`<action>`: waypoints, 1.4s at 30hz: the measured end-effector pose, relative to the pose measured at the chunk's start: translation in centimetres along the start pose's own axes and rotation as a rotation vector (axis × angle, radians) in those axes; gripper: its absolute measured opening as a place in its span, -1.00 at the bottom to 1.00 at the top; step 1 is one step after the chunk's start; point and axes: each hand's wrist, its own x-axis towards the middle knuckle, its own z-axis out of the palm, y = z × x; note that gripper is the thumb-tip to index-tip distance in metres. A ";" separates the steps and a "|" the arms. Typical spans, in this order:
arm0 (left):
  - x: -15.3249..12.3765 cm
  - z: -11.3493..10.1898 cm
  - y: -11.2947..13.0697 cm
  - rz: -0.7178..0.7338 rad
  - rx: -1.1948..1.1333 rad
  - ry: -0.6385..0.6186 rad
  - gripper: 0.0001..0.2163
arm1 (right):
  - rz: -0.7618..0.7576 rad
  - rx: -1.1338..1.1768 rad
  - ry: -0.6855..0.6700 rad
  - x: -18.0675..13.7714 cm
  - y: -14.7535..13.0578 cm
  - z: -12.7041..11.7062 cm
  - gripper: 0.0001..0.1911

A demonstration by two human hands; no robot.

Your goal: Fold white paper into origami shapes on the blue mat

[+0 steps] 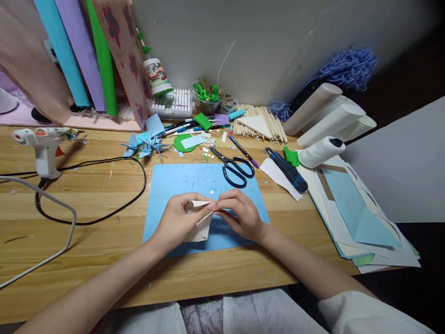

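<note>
Both my hands meet over a blue paper sheet (181, 183) lying on the wooden table. My left hand (179, 221) is closed round a folded piece of white paper (200, 228), thumb on top. My right hand (239, 214) pinches the same white paper at its upper fold, fingers pressed together. The paper's far side is hidden by my fingers.
Black-handled scissors (234, 168) lie just beyond the blue sheet. A white glue gun (43, 144) with a black cable stands at the left. Blue folded paper cranes (148, 144), markers, wooden sticks (259, 123), a utility knife (288, 169) and a stack of paper sheets (358, 213) fill the back and right.
</note>
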 end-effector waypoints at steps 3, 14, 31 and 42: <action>0.0 0.2 -0.2 0.043 0.027 0.052 -0.80 | 0.066 0.044 -0.002 0.0 -0.1 0.0 -0.85; 0.3 -0.3 -0.3 0.066 0.092 0.117 -0.74 | 0.309 0.285 -0.025 0.7 -0.3 -0.1 -0.94; 0.8 -0.7 -0.4 -0.029 0.079 0.121 -0.73 | 0.291 0.474 -0.241 0.5 0.4 -0.5 -0.90; 0.9 -1.3 -0.2 0.053 0.196 0.180 -0.77 | 0.398 0.620 -0.229 0.4 1.2 -0.5 -0.73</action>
